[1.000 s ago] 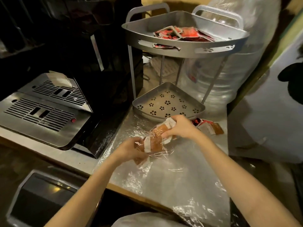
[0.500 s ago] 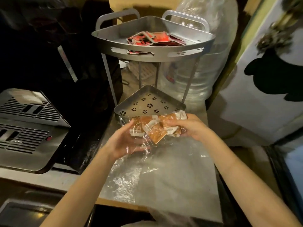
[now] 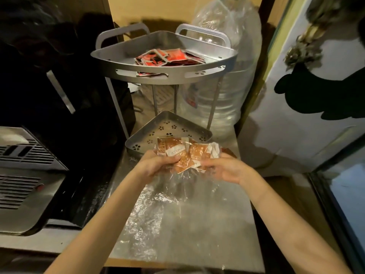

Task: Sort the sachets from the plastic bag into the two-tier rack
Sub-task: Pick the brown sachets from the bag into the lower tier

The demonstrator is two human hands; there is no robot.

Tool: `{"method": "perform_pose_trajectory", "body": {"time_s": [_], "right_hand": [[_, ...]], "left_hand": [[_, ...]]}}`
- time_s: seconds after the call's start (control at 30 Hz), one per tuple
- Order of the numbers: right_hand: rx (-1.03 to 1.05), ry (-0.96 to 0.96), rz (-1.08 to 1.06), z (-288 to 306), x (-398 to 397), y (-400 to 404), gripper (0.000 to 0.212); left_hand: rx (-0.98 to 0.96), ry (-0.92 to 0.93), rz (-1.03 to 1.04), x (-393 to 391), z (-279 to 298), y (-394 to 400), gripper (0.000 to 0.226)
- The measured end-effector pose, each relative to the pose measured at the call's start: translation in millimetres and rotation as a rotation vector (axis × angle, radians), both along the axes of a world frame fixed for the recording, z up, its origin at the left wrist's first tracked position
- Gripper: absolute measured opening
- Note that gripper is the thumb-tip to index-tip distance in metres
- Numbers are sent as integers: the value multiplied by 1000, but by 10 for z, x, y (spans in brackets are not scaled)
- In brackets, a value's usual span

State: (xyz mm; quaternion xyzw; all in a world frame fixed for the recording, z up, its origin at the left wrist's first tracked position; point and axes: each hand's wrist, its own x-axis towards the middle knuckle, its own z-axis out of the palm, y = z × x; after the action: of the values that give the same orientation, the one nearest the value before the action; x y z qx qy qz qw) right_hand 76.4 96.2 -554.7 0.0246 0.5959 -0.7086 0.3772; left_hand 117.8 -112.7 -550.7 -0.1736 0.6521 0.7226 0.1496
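Observation:
A clear plastic bag hangs over the counter, with several orange and white sachets bunched at its top. My left hand grips the bunch from the left and my right hand from the right, both through the plastic. The bunch is held just in front of the lower tier of the grey two-tier rack, a perforated tray with no sachets visible in it. The upper tier holds a pile of red sachets, one poking through a slot in its front wall.
A black and silver coffee machine with drip grates fills the left. A large plastic water bottle stands behind the rack on the right. A white wall panel borders the right side. The steel counter stretches toward me.
Both hands have lifted the bag of orange sachets off the counter toward the lower tier and spread the bunch wider. My view has turned to the right.

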Motion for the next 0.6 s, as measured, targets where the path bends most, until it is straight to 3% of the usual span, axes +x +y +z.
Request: {"method": "perform_pose_trajectory", "body": {"time_s": [0.13,0.3,0.47,0.6], "right_hand": [[96,198,-16,265,-61,-20,32],[110,525,-148,707,-79,-85,38],[-57,865,-206,1084,8,-130,37],[-205,935,-308,1172,-5,-196,34]], "left_hand": [[-90,209,22,-91,273,-8,39],[-261,601,39,-115,744,-28,33],[-335,945,29,-31,1193,-74,31],[-501,1171,94,10,1438,-119,37]]}}
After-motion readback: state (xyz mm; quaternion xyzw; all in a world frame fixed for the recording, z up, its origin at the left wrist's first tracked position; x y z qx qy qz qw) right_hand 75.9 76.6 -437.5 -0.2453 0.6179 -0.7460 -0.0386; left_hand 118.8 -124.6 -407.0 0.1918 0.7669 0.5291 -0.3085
